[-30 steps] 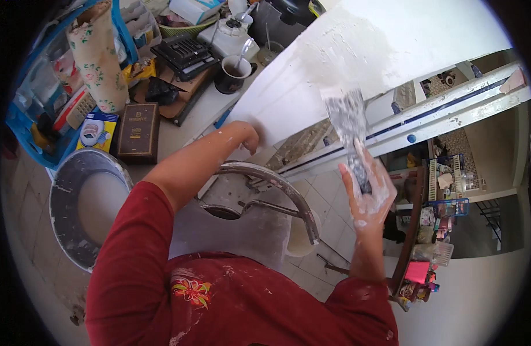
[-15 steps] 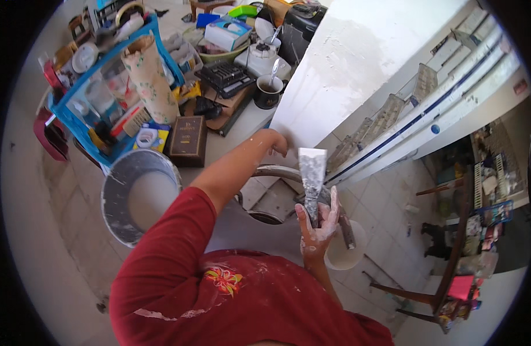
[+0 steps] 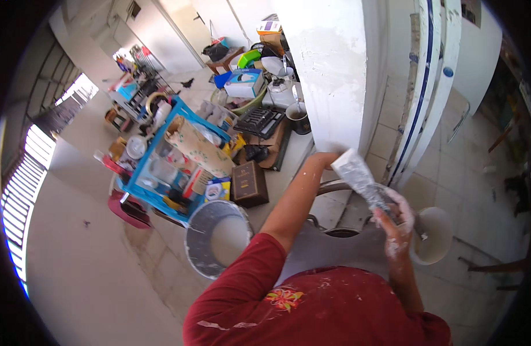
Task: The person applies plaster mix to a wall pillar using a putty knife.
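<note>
My right hand (image 3: 399,219), smeared with white paste, is closed around the handle of a putty knife (image 3: 358,173). The knife's broad blade, coated white, points up and to the left. My left arm reaches forward to the lower part of a white plastered pillar (image 3: 335,75). There my left hand (image 3: 326,160) is beside the pillar's base, its fingers blurred and partly behind the blade. Under my arms stands a grey seat-like thing with a curved metal tube (image 3: 336,185). A grey bucket (image 3: 196,236) with whitish liquid sits left of my left arm.
A blue-framed bin (image 3: 144,173) full of odds and ends, a dark box (image 3: 249,184) and a mug (image 3: 300,122) with a spoon crowd the left side. To the right are a white bucket (image 3: 444,222) and a long white frame (image 3: 432,69).
My view has swung left, so the items appear further right and a barred window shows. The putty knife has tilted leftward in my right hand. My left hand remains by the pillar's base.
</note>
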Demonstrator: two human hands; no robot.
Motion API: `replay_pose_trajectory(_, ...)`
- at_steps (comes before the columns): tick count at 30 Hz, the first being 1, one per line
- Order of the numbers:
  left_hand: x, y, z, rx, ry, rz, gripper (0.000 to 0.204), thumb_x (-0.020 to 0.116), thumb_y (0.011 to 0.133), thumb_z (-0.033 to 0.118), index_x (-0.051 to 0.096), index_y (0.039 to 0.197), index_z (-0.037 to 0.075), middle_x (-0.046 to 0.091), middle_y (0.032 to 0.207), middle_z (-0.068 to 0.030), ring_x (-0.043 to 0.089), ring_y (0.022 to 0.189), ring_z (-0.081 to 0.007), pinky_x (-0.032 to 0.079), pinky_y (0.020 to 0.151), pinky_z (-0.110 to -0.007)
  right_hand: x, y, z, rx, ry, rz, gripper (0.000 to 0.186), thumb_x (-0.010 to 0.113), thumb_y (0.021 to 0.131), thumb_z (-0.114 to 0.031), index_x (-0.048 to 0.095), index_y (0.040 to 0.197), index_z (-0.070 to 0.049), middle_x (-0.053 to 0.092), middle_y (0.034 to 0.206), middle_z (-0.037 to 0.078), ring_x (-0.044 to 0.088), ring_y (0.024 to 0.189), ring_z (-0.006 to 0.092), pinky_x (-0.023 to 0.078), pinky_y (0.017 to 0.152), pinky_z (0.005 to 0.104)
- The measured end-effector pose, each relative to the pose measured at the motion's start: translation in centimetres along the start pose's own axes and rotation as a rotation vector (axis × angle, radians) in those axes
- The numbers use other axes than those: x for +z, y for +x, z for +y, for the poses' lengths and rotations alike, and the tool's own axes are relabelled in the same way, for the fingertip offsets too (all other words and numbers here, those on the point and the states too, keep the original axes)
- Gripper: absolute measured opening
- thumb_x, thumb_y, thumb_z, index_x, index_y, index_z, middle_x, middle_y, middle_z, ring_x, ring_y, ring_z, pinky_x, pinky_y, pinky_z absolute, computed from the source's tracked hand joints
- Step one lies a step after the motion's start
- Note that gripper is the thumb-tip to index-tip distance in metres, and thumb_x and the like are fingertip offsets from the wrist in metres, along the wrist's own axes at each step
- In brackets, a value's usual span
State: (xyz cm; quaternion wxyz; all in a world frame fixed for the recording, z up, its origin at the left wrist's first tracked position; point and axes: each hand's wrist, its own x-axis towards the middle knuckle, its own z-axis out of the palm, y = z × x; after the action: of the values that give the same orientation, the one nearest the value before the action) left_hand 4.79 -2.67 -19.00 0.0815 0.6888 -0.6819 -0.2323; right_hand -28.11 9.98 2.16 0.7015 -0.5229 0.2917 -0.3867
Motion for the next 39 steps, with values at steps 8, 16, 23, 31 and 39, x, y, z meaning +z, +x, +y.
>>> replay_pose_trajectory(8, -9.8, -8.4, 0.8, -0.184, -0.463, 0.236, 0.029, 0.052, 0.076, 0.011, 0.063, 0.101, 0.001, 0.064, 0.094, -0.0090, 0.060, 0.082, -0.0243, 0.047, 0.074, -0.032, -7.0, 1.1, 1.5, -0.191, -0.161, 0.413, 0.047, 0.070, 0.076, -0.010, 0.050, 0.118, 0.000, 0.060, 0.078, 0.004, 0.051, 0.062, 0.0068, 0.043, 0.058, 0.0188)
replay_pose_trajectory(16, -13.7, -13.0, 9.7, -0.367, -0.221, 1.489, 0.039, 0.051, 0.087, 0.020, 0.049, 0.119, -0.001, 0.046, 0.119, -0.0233, 0.047, 0.108, -0.0334, 0.038, 0.091, -0.037, -10.9, 3.0, 4.9, -0.125, 0.017, 0.668, 0.043, 0.068, 0.079, -0.017, 0.052, 0.117, -0.007, 0.060, 0.087, 0.003, 0.047, 0.061, 0.0062, 0.042, 0.056, 0.0199)
replay_pose_trajectory(23, -11.5, -16.5, 9.4, -0.130, -0.303, 1.283, 0.037, 0.054, 0.086, 0.020, 0.050, 0.117, -0.001, 0.053, 0.109, -0.0198, 0.053, 0.102, -0.0275, 0.042, 0.086, -0.034, -8.3, 3.1, 2.1, -0.234, -0.016, 0.530, 0.045, 0.064, 0.080, -0.010, 0.046, 0.122, -0.003, 0.056, 0.086, 0.005, 0.045, 0.063, 0.0071, 0.048, 0.057, 0.0219)
replay_pose_trajectory(31, -4.9, -19.9, 10.4, -0.518, -0.384, 0.605, 0.044, 0.045, 0.088, 0.038, 0.056, 0.107, 0.000, 0.059, 0.097, -0.0257, 0.056, 0.093, -0.0387, 0.042, 0.082, -0.043, -8.1, 4.1, 4.0, -0.428, -0.118, 0.177, 0.043, 0.063, 0.077, -0.016, 0.049, 0.112, 0.006, 0.057, 0.097, 0.017, 0.057, 0.076, 0.0190, 0.049, 0.062, 0.0302)
replay_pose_trajectory(39, -4.7, -20.6, 11.0, -0.407, -0.343, 0.609, 0.043, 0.050, 0.085, 0.036, 0.058, 0.100, -0.004, 0.059, 0.099, -0.0249, 0.055, 0.094, -0.0387, 0.042, 0.083, -0.042, 0.3, 9.4, -0.9, -1.036, -0.270, -0.260, 0.047, 0.073, 0.069, -0.020, 0.053, 0.104, 0.003, 0.057, 0.101, 0.015, 0.056, 0.086, 0.0235, 0.045, 0.072, 0.0347)
